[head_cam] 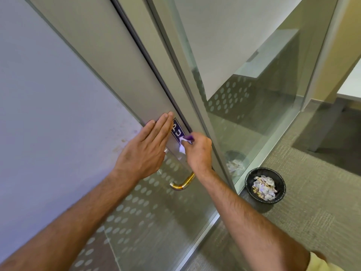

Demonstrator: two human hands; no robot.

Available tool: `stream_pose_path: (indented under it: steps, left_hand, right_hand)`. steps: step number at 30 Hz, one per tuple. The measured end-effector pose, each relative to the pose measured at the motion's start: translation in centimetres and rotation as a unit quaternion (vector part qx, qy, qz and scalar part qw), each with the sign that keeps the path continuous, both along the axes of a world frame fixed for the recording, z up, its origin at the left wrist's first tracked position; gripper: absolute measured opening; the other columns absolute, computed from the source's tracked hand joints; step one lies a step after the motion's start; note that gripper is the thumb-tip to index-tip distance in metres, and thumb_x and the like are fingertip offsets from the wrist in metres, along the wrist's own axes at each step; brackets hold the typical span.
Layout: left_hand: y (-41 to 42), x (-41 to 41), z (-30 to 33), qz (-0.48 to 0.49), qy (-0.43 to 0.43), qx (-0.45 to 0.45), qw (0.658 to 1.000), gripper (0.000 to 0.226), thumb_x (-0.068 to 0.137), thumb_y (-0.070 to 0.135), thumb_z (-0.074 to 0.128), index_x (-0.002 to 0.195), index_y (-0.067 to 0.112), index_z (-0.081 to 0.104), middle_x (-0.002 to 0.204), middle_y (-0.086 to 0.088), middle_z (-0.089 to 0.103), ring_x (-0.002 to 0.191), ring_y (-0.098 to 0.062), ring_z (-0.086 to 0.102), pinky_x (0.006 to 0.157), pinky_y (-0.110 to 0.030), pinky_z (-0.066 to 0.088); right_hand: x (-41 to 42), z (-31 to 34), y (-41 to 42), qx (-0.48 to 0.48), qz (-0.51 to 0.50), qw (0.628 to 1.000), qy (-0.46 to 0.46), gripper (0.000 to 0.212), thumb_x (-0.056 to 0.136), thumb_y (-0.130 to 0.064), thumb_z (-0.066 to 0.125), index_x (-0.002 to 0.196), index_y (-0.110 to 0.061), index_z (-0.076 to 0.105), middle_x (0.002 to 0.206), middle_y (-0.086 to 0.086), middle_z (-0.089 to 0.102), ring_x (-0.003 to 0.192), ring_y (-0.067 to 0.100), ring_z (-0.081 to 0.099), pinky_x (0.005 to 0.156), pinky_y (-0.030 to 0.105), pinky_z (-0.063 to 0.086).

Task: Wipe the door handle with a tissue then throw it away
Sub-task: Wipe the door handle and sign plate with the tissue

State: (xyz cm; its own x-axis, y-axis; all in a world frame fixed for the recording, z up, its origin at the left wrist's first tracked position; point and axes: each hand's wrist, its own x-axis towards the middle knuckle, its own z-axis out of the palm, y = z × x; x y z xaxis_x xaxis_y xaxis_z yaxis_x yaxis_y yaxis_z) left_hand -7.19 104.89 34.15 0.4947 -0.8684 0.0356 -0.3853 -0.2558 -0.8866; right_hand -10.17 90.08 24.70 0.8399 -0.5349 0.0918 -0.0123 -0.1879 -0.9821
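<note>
My right hand [197, 153] is closed around a white tissue [182, 148] and pressed against the upper part of the metal door handle [183, 183]. The handle's curved lower end shows below my wrist; its upper part is hidden behind the hand. My left hand [144, 151] lies flat, fingers together, on the metal door frame just left of a blue push sign [176, 130]. It holds nothing. A black bin [265, 185] with crumpled tissues in it stands on the carpet to the right of the door.
The glass door [148, 208] has a band of frosted dots and is set in a metal frame. A glass partition [254, 114] runs off to the right. A grey wall [48, 114] is on the left, carpet floor [312, 222] at the lower right.
</note>
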Motion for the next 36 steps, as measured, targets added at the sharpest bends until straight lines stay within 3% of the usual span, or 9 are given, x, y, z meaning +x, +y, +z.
stream_pose_path:
  steps: [4, 8, 12, 16, 20, 25, 27, 30, 36]
  left_hand:
    - [-0.3, -0.1, 0.0, -0.002, -0.005, -0.006, 1.000, 0.088, 0.105, 0.046, 0.028, 0.163, -0.012, -0.002, 0.173, -0.030, -0.010, 0.162, -0.039, -0.008, 0.131, -0.050, -0.006]
    - [0.0, -0.1, -0.2, 0.001, 0.000, 0.002, 1.000, 0.087, 0.106, 0.047, 0.025, 0.163, -0.011, -0.005, 0.173, -0.029, -0.010, 0.163, -0.038, -0.005, 0.131, -0.050, -0.007]
    - [0.7, -0.5, -0.6, 0.017, 0.007, 0.004, 1.000, 0.086, 0.105, 0.048, 0.018, 0.164, -0.011, -0.003, 0.172, -0.030, -0.012, 0.163, -0.039, -0.006, 0.130, -0.051, -0.009]
    - [-0.2, 0.0, -0.1, 0.000, -0.003, -0.003, 1.000, 0.085, 0.104, 0.046, 0.017, 0.163, -0.012, -0.002, 0.173, -0.030, -0.009, 0.163, -0.038, -0.001, 0.130, -0.050, -0.009]
    - [-0.2, -0.1, -0.2, 0.000, -0.007, -0.001, 1.000, 0.085, 0.103, 0.045, 0.016, 0.163, -0.012, -0.002, 0.173, -0.029, -0.009, 0.163, -0.038, -0.001, 0.130, -0.051, -0.009]
    - [-0.1, -0.1, -0.1, 0.005, 0.000, -0.002, 1.000, 0.086, 0.104, 0.047, 0.018, 0.163, -0.011, -0.003, 0.173, -0.030, -0.010, 0.162, -0.039, -0.007, 0.131, -0.050, -0.008]
    - [-0.1, -0.1, -0.1, 0.003, -0.004, -0.005, 1.000, 0.087, 0.104, 0.047, 0.019, 0.163, -0.012, -0.002, 0.173, -0.030, -0.010, 0.162, -0.039, -0.008, 0.131, -0.050, -0.006]
    - [-0.1, 0.0, -0.1, 0.001, -0.004, -0.007, 1.000, 0.086, 0.104, 0.047, 0.020, 0.164, -0.011, -0.001, 0.173, -0.029, -0.008, 0.163, -0.038, -0.002, 0.132, -0.048, -0.003]
    - [-0.2, 0.0, -0.2, 0.002, -0.005, -0.003, 1.000, 0.087, 0.103, 0.048, 0.019, 0.164, -0.010, -0.001, 0.173, -0.028, -0.008, 0.163, -0.037, 0.000, 0.132, -0.048, -0.001]
  right_hand:
    - [0.1, 1.0, 1.9, -0.037, 0.005, 0.997, -0.067, 0.008, 0.084, -0.008, 0.073, 0.086, -0.014, 0.068, 0.087, -0.008, 0.060, 0.071, -0.006, 0.054, 0.062, 0.001, 0.044]
    - [-0.8, -1.7, 1.8, -0.091, 0.067, 0.993, 0.028, 0.006, 0.084, -0.011, 0.075, 0.089, -0.010, 0.071, 0.086, -0.002, 0.063, 0.069, 0.001, 0.054, 0.059, 0.009, 0.041]
    - [-0.2, -2.5, -3.3, -0.113, 0.116, 0.985, 0.064, 0.007, 0.085, -0.013, 0.075, 0.091, -0.011, 0.075, 0.085, 0.005, 0.073, 0.069, 0.010, 0.062, 0.066, 0.030, 0.058]
    - [-0.6, -3.0, -7.9, -0.191, 0.088, 0.972, 0.109, 0.017, 0.079, -0.009, 0.066, 0.081, -0.022, 0.076, 0.079, 0.002, 0.073, 0.073, 0.023, 0.066, 0.058, 0.025, 0.048]
    - [-1.0, -3.7, -6.9, -0.210, 0.136, 0.958, 0.139, 0.024, 0.085, -0.011, 0.071, 0.107, -0.019, 0.072, 0.099, 0.005, 0.072, 0.089, 0.026, 0.068, 0.077, 0.033, 0.056]
    - [-0.4, -3.5, -5.5, -0.041, 0.202, 0.969, 0.137, 0.020, 0.079, -0.030, 0.081, 0.091, -0.018, 0.070, 0.083, -0.005, 0.070, 0.069, 0.007, 0.067, 0.045, 0.009, 0.047]
    - [-0.6, -3.7, -5.6, -0.066, 0.222, 0.963, 0.137, 0.013, 0.086, -0.031, 0.073, 0.088, -0.019, 0.076, 0.083, 0.001, 0.074, 0.075, 0.016, 0.071, 0.057, 0.022, 0.056]
    - [-0.6, -4.2, -5.7, -0.160, 0.239, 0.953, 0.100, 0.018, 0.092, -0.008, 0.062, 0.100, -0.013, 0.078, 0.101, 0.004, 0.068, 0.093, 0.020, 0.065, 0.085, 0.032, 0.055]
    - [-0.5, -5.1, -6.0, -0.266, 0.320, 0.906, 0.084, 0.028, 0.093, 0.002, 0.059, 0.116, -0.008, 0.072, 0.112, 0.008, 0.056, 0.104, 0.021, 0.056, 0.094, 0.032, 0.048]
